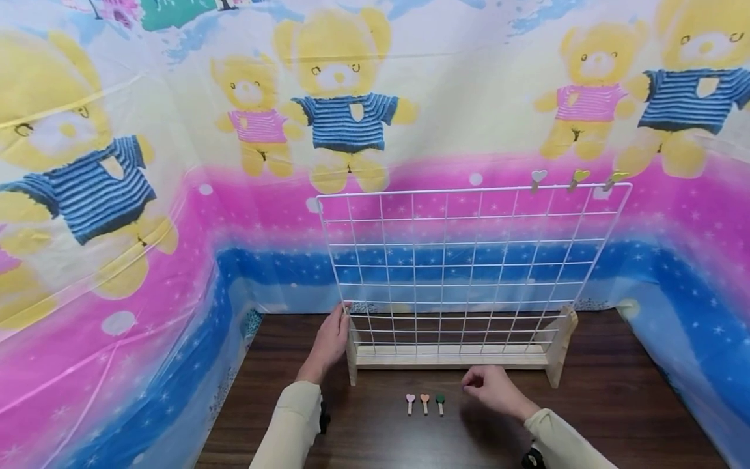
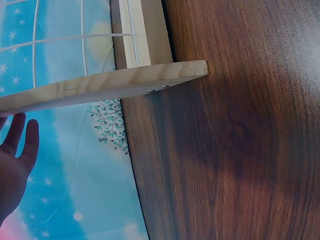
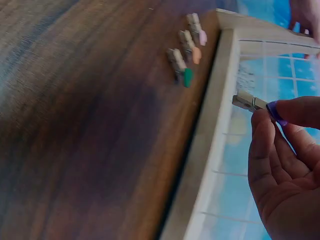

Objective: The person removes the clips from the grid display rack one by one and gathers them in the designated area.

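Observation:
My right hand (image 1: 491,389) pinches a small wooden clothespin (image 3: 245,101) by its purple end between thumb and fingers, above the table just in front of the rack. My left hand (image 1: 329,339) rests against the left wooden side (image 2: 105,86) of the rack, its fingertips touching the outer face. The rack holds a white wire grid (image 1: 445,260) upright. Three clothespins lie in a row on the table: one with a pink heart (image 1: 410,402), one with an orange heart (image 1: 424,402) and one with a green top (image 1: 440,402).
Clipped along the grid's top wire at the right are a white heart clothespin (image 1: 538,177) and two yellow heart clothespins, one nearer the middle (image 1: 580,176). A wooden bar (image 1: 451,359) joins the rack's sides. Printed bear cloth (image 1: 457,117) surrounds the dark wooden table (image 1: 375,443).

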`<state>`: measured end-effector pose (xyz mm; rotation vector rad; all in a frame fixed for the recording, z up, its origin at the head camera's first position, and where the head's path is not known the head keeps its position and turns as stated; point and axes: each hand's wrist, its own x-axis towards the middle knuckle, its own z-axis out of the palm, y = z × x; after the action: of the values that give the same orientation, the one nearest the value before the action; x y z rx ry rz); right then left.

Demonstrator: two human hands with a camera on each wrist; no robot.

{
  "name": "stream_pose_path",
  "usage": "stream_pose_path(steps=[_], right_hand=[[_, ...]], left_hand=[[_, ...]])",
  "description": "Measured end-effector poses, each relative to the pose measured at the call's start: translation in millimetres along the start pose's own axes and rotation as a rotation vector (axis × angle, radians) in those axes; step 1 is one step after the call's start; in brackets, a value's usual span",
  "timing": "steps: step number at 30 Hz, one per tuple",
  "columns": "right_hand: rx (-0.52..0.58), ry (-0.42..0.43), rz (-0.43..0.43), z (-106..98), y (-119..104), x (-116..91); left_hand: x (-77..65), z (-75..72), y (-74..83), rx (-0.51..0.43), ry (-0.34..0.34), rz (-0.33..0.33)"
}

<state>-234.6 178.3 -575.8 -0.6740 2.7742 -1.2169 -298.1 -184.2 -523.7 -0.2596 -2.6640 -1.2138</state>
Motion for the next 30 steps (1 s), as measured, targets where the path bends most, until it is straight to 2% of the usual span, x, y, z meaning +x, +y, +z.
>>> stream_pose_path(steps=[12,19,23,30], right_hand=[[0.098,-0.144,0.115,25,17,4],[0.129,-0.160,0.106,35,26,7],[0.107,-0.144,0.086,39,30,7],[0.001,-0.118,0.068,42,35,9]], left_hand=[[-0.7,-0.6,0.3,-0.015,-0.007,-0.012],[-0.6,-0.4,3.4,0.001,0.010,-0.002],[-0.7,-0.8,3.7,-0.011,-0.001,-0.018],[-1.7,-0.4,2.0,-0.025,-0.006,-0.016]])
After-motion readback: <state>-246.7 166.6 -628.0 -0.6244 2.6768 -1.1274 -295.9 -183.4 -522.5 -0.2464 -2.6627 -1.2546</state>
